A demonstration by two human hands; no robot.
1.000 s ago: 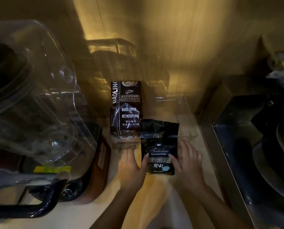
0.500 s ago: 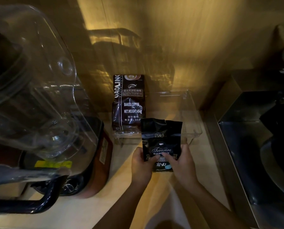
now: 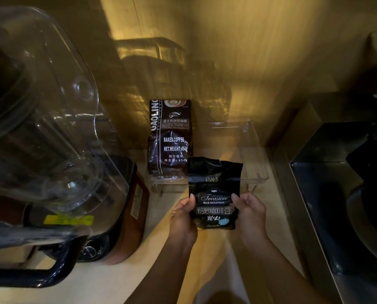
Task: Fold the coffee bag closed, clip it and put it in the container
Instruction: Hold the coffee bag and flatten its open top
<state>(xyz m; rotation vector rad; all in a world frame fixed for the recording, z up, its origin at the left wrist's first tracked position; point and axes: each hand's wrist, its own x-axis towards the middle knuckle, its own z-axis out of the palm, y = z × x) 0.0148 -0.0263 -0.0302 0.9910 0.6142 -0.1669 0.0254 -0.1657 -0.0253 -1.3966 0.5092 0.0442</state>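
A small black coffee bag (image 3: pixel 213 185) labelled Treasure Blue Mountain stands upright over the counter, its torn top edge open and crumpled. My left hand (image 3: pixel 183 216) grips its lower left side and my right hand (image 3: pixel 250 212) grips its lower right side, thumbs on the front. Behind it sits a clear plastic container (image 3: pixel 256 170) against the wall. A larger brown Gaoling coffee bag (image 3: pixel 170 137) stands in the container's left part. No clip is visible.
A big clear blender jug (image 3: pixel 40 132) with a dark base (image 3: pixel 121 211) fills the left. A dark steel sink (image 3: pixel 341 194) with a pan lies on the right. The light wooden counter (image 3: pixel 156 270) runs between them toward me.
Both hands have closed on the small black bag's lower sides and lifted it upright, a little nearer to me. One second ago they lay flat beside it.
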